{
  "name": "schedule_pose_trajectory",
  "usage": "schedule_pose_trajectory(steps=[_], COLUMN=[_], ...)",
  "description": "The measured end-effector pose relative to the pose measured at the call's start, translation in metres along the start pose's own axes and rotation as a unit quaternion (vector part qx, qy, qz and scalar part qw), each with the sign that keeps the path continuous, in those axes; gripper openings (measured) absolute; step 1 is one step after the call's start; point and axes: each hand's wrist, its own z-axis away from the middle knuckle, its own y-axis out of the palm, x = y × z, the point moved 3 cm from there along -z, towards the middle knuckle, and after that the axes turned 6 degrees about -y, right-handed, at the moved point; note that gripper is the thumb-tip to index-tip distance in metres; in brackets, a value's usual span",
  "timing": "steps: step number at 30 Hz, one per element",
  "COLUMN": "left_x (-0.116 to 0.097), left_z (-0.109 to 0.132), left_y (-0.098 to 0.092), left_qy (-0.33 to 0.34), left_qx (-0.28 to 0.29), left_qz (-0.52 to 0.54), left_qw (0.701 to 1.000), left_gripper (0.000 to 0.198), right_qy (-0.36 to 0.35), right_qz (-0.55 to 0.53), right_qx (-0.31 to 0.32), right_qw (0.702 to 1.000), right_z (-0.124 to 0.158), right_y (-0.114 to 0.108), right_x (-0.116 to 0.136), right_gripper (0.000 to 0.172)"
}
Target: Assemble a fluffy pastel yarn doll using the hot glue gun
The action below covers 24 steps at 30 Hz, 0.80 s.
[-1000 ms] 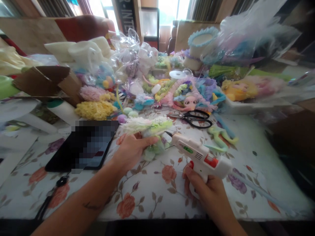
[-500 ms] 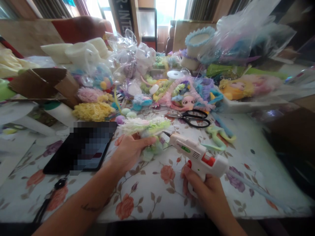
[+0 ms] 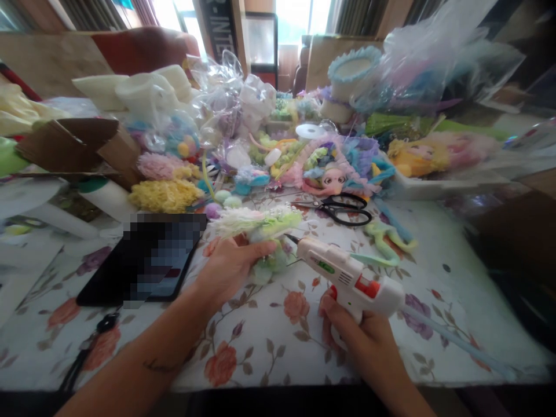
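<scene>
My left hand (image 3: 230, 260) is closed on a fluffy craft piece (image 3: 260, 223) in white and pale green, thumb laid across it, with some sheer green material below. My right hand (image 3: 351, 327) wraps round the handle of a white glue gun (image 3: 339, 267), a finger at its red trigger. The dark nozzle points left and meets or nearly meets the craft piece by my left thumb; exact contact cannot be made out. A long pale glue stick (image 3: 456, 336) sticks out of the gun's rear. Black-handled scissors (image 3: 343, 208) lie just beyond.
A black tablet (image 3: 143, 260) lies at the left, near yellow yarn (image 3: 167, 196) and a cardboard box (image 3: 69, 147). Behind are plastic bags (image 3: 221, 92), colourful trims and a doll face (image 3: 333, 179). A green-blue strip (image 3: 384, 243) lies right of the scissors on the flowered tablecloth (image 3: 260, 353).
The glue gun's nozzle has shifted very slightly left with my right hand. My left hand keeps its hold on the craft piece, almost unmoved.
</scene>
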Motion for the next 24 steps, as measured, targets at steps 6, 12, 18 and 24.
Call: schedule_pose_trajectory(steps=[6, 12, 18, 24], left_x=[-0.0001, 0.0005, -0.0013, -0.0014], left_z=[0.0005, -0.0008, 0.0007, 0.0002], left_y=[0.0022, 0.0021, 0.0032, 0.0034], left_qy=[0.017, 0.009, 0.013, 0.01], left_qx=[0.023, 0.005, -0.007, -0.011], left_qz=[0.024, 0.02, 0.024, 0.023], left_qw=[0.999, 1.0, 1.0, 1.0], left_gripper=[0.028, 0.025, 0.023, 0.022], right_qy=[-0.009, -0.028, -0.042, -0.036], right_qz=[0.016, 0.023, 0.029, 0.037], right_qx=[0.007, 0.009, 0.003, 0.001], right_qw=[1.0, 0.999, 0.999, 0.999], right_z=[0.0015, 0.0011, 0.0007, 0.001], right_y=[0.0007, 0.0005, 0.0, 0.0004], right_x=[0.0003, 0.0045, 0.0057, 0.0042], right_gripper=[0.045, 0.045, 0.04, 0.036])
